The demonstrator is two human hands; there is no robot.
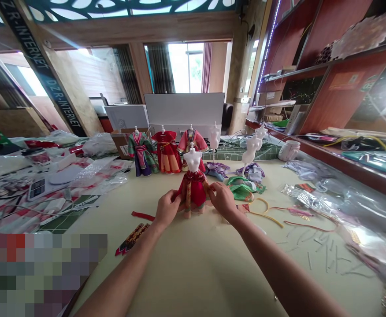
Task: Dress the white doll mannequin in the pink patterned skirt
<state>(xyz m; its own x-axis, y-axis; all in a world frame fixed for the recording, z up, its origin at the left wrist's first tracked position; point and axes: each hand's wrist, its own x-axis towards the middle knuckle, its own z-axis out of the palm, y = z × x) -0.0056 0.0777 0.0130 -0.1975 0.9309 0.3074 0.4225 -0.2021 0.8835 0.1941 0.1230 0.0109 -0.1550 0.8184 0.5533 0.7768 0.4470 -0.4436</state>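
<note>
On the pale yellow tabletop (180, 273), a small white dress form (192, 159) stands upright, its long axis vertical, directly ahead and midway between both hands. A red doll dress (194, 191) hangs from its waist. The left grip (168, 208) and right grip (222, 200) are clamped on opposite sides of the dress, neither clearly nearer.

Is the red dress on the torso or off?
On: the dress circles the torso below its bare chest, between the left hand and right hand.

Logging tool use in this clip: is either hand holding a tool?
No, the left hand and right hand both hold the red dress on the white doll torso.
</note>
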